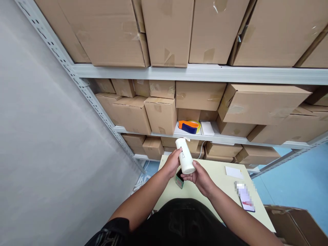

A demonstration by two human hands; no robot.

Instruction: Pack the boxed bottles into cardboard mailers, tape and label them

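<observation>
A cream-white bottle (pixel 186 158) with dark lettering and a small strap loop at its far end is held tilted above the table. My left hand (pixel 173 163) grips its left side, thumb across the front near the lettering. With closed fingers, my right hand (pixel 198 176) holds the near end from the right and below. Beneath the hands lies a small green and black box (pixel 179 182), partly hidden by my right fingers and the bottle.
A pale table (pixel 210 191) carries a white pad (pixel 234 172) and a phone (pixel 246 198). Behind it, a metal rack (pixel 205 73) holds many cardboard boxes, tape rolls (pixel 189 127) and a white stack (pixel 207 128). An open carton (pixel 294 222) stands at right; a grey wall (pixel 51 153) at left.
</observation>
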